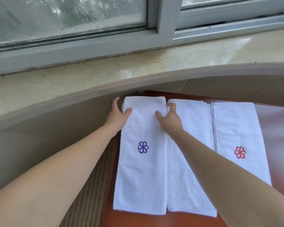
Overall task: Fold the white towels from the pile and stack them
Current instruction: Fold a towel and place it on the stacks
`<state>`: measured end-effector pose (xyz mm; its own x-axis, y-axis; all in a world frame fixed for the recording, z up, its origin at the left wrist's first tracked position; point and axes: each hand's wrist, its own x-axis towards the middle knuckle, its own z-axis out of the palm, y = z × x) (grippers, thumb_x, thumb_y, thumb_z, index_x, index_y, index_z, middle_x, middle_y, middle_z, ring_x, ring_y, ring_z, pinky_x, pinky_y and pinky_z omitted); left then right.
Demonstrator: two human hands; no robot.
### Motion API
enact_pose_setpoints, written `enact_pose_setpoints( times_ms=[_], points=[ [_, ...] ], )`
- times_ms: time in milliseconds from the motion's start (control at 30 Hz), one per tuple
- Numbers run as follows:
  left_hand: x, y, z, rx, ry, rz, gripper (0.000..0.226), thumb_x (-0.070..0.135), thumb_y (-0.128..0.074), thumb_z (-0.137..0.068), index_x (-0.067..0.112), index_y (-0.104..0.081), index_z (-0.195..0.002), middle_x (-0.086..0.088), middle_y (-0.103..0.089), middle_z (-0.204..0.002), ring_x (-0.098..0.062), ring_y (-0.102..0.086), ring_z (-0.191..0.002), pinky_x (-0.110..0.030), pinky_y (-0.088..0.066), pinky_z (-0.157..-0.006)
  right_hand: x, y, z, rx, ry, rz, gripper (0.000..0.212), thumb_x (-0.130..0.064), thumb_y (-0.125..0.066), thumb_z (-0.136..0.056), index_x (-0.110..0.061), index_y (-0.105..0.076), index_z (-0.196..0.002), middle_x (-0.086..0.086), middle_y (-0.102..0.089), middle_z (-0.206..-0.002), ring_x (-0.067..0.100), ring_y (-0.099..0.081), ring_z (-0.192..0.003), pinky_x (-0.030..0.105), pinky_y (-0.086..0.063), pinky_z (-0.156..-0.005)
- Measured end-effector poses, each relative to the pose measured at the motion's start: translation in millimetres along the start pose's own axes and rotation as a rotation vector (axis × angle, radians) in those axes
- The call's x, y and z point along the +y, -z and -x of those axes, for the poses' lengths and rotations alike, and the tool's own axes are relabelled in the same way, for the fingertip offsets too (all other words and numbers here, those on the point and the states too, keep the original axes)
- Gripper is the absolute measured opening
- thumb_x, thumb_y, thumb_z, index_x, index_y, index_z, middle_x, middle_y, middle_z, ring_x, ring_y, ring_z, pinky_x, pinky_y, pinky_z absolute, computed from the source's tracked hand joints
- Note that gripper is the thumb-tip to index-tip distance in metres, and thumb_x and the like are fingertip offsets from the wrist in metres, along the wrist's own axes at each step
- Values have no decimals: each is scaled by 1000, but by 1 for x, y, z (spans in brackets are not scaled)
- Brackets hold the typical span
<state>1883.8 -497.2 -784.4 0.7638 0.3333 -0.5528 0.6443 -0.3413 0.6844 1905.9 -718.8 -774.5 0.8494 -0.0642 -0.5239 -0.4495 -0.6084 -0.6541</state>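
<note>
Three folded white towels lie side by side on a red-brown table [154, 221]. The left towel [141, 174] bears a purple flower emblem, the middle towel [185, 185] is plain, and the right towel [236, 128] bears a red emblem. My left hand [120, 112] grips the far left edge of the purple-emblem towel, thumb on top and fingers down its side. My right hand [170, 119] holds the same towel's far right edge, thumb on top and fingers curled into the gap beside the middle towel.
A marble window sill [88, 76] runs along the far side under a closed window [72, 22]. The table's left edge [111, 169] lies just under the left towel, with a ribbed surface [88, 194] below it. Bare tabletop shows at the far right [277, 128].
</note>
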Motion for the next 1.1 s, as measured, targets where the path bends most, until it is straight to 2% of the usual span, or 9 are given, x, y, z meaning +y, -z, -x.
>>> enact_pose_setpoints(
  times_ms=[133,367,500,600,767,833,933,1033,1100],
  points=[
    [-31,7,43,-68,70,32,81,53,-66,-89,53,-13,-149,2,-72,-94,-16,-68,-89,-31,-49,-73,26,-1,48,-49,-121,-60,59,-47,-57,-95,-32,-23,-142,-3,-57,-85,15,-60,-74,30,-46,-56],
    [-92,2,127,-151,162,76,83,48,-70,-90,47,-17,-154,-4,-71,-101,-12,-64,-91,-22,-42,-69,89,-17,138,-117,-245,-149,53,-43,-64,-92,-24,-41,-136,0,-60,-108,15,-61,-89,31,-47,-68],
    [-123,6,166,-233,168,6,92,46,-77,-84,46,-18,-155,-1,-63,-126,-16,-64,-106,-31,-53,-88,120,-32,184,-199,-275,-119,42,-37,-67,-91,-23,-46,-124,-1,-62,-112,23,-63,-102,40,-55,-89],
    [-141,11,192,-332,175,-18,99,35,-84,-80,49,-19,-154,5,-60,-130,-17,-69,-104,-37,-61,-86,131,-37,210,-254,-280,-151,45,-27,-65,-89,-24,-44,-128,-1,-62,-111,24,-63,-102,40,-56,-83],
    [-172,6,232,-322,207,-45,94,27,-78,-88,43,-16,-157,-4,-73,-103,-20,-76,-85,-30,-63,-69,155,-47,246,-155,-231,-89,51,-23,-59,-90,-26,-39,-137,10,-67,-107,34,-69,-95,51,-58,-88],
    [-180,3,250,-299,204,-135,94,24,-73,-90,39,-11,-159,-5,-74,-98,-23,-76,-85,-35,-64,-73,164,-49,260,-96,-206,4,48,-24,-57,-95,-24,-36,-139,8,-66,-98,28,-68,-85,43,-56,-77],
    [-186,6,283,-149,-68,-530,92,28,-64,-94,43,1,-158,-1,-48,-127,-31,-65,-104,-39,-59,-75,164,-50,290,12,-132,176,49,-14,-54,-94,-20,-33,-139,8,-59,-110,24,-59,-81,33,-43,-59],
    [-187,-1,308,-204,-397,-971,81,33,-55,-98,40,-4,-161,5,-6,-166,-28,-15,-152,-41,-47,-105,160,-49,323,-113,75,554,64,-16,-55,-92,-23,-30,-151,6,-33,-149,31,-46,-127,42,-51,-87],
    [-179,-7,323,-393,-323,-1045,74,35,-50,-100,33,-12,-163,7,1,-171,-23,-2,-156,-44,-34,-118,157,-46,341,-306,64,721,68,-25,-55,-95,-21,-27,-156,1,-19,-163,30,-24,-147,47,-42,-108]
  ],
)
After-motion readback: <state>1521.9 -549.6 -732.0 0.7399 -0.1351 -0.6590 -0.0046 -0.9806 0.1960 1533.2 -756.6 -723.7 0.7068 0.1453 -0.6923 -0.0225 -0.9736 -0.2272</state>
